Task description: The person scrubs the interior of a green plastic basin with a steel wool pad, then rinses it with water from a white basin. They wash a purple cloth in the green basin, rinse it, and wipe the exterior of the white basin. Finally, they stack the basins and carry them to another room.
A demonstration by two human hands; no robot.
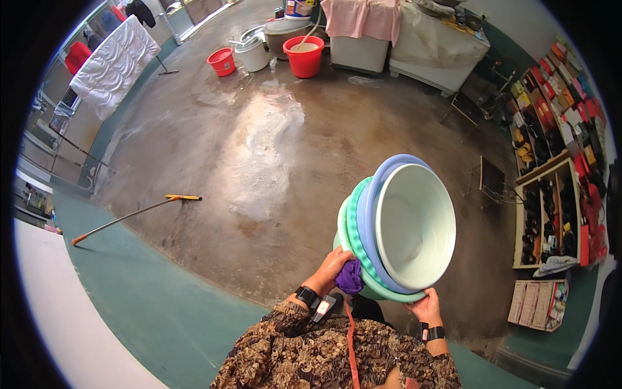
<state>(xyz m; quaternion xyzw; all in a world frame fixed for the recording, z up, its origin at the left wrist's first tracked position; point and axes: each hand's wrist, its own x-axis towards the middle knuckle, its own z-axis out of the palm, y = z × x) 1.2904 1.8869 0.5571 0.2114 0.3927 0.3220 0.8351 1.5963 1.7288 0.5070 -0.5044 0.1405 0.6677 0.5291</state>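
A stack of plastic basins is tilted on its side in front of me, the white inner basin (415,226) facing right. Behind it are nested a blue basin (367,219) and green basins (357,238). My left hand (335,267) grips the stack's rim at the lower left, with a crumpled purple cloth (349,277) under its fingers. At the bottom rim, my right hand (426,305) holds the outer green basin from below. Both wrists wear black straps.
A floor squeegee (133,218) lies at the left. Red buckets (303,61) and pots line the far wall beside covered appliances (359,51). Shoe shelves (549,214), a small black stand (488,175) and a pink-and-white basket (534,304) are at the right. The concrete floor (194,146) looks wet.
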